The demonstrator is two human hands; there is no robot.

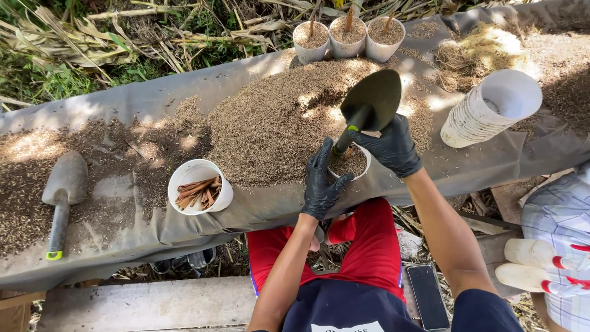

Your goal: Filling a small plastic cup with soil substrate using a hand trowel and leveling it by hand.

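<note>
Both my hands wear black gloves. My right hand grips the handle of a dark green trowel, its blade raised over a heap of brown husk-like growing mix. My left hand is wrapped around the near side of a small white cup at the table's front edge. The cup holds mix, and a brown stick pokes up from it. The trowel handle points down toward this cup.
Three filled white cups with sticks stand at the back. A white cup of brown stick cuttings sits left of me. A second trowel lies far left. A stack of empty cups lies right. A phone rests below; another person's gloved hands are at right.
</note>
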